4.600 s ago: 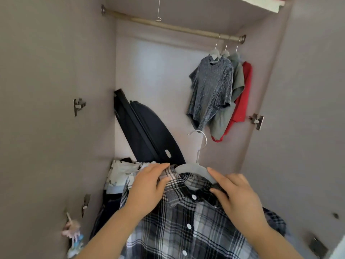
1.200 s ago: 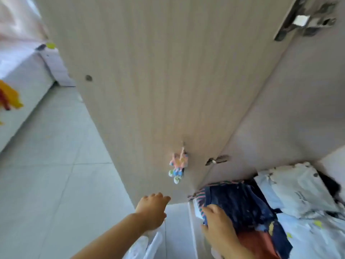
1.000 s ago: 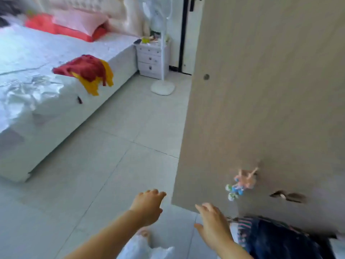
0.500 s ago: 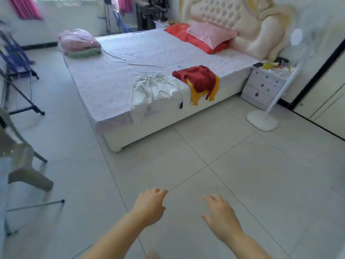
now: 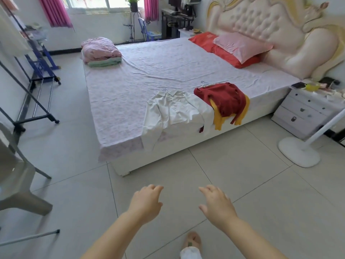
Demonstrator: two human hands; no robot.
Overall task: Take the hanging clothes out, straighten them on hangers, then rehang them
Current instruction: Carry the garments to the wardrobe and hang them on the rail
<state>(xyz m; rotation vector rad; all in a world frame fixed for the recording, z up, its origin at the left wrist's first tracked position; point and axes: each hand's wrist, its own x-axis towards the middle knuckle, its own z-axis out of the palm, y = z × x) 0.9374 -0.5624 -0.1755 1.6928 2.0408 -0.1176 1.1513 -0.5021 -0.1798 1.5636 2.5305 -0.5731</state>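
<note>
My left hand [image 5: 146, 202] and right hand [image 5: 217, 205] bare, forearms [image 5: 112, 233] unsleeved, one foot in a pinkish slipper [image 5: 192, 241], white trouser hem [image 5: 190, 254] at the ankle

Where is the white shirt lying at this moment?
In the head view the white shirt lies on the near edge of the bed, centre of frame, just left of the red garment, with one sleeve hanging over the side.
</note>
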